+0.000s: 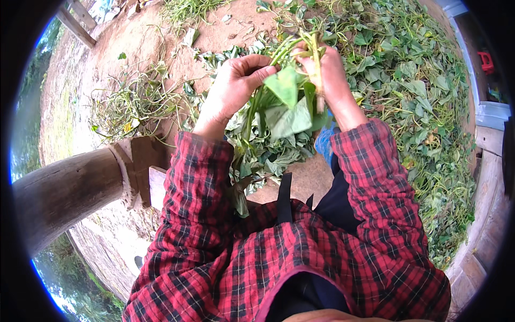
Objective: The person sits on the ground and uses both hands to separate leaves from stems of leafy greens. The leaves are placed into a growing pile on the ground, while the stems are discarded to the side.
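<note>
Leafy green vine stems [252,112], like sweet potato vines, hang between my hands, with broad leaves [283,86] drooping below. My left hand [241,78] pinches the stems between thumb and fingers. Opposite it, my right hand [328,70] is closed around the upper stems, and a thick yellowish stalk [317,66] runs down across its front. The stalk's lower end is blurred. Part of the right fingers is hidden behind the stems. Beneath my hands, a heap of wilted leaves [281,159] lies on the ground.
A wide spread of vines and leaves [418,88] covers the ground at right. Stripped-looking stems [132,102] lie in a pile at left, with another green bunch [187,12] at the top. A round wooden post [72,193] stands close by my left arm.
</note>
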Motion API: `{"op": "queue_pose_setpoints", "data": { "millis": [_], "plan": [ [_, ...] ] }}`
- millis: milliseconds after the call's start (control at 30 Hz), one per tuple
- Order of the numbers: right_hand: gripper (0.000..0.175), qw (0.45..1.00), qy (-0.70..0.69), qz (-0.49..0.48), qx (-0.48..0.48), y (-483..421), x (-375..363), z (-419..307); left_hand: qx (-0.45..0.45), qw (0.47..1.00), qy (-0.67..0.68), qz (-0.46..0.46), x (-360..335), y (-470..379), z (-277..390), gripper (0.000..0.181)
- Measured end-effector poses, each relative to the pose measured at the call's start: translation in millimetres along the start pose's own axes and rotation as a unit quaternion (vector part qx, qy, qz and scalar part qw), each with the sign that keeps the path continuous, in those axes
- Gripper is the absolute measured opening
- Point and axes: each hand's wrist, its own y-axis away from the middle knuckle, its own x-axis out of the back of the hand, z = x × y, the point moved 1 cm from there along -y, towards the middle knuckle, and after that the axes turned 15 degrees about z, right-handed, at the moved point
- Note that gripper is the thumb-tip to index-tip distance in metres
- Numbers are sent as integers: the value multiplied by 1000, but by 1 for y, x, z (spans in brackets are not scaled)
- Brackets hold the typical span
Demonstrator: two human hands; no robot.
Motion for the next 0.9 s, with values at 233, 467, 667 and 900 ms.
{"op": "queue_pose_setpoints", "data": {
  "millis": [233,467,667,900],
  "plan": [
    [13,984,105,-137,-44,10,2,-14,44,984,105,138,17,-6,1,17],
    [27,944,177,-279,13,24,4,-9,85,965,173,180,38,-11,0,15],
    [31,951,263,-151,59,14,26,-27,96,957,238,134,40,-9,3,18],
    [14,997,25,-2,68,12,24,-44,41,982,153,100,23,-10,2,16]
  ]
}}
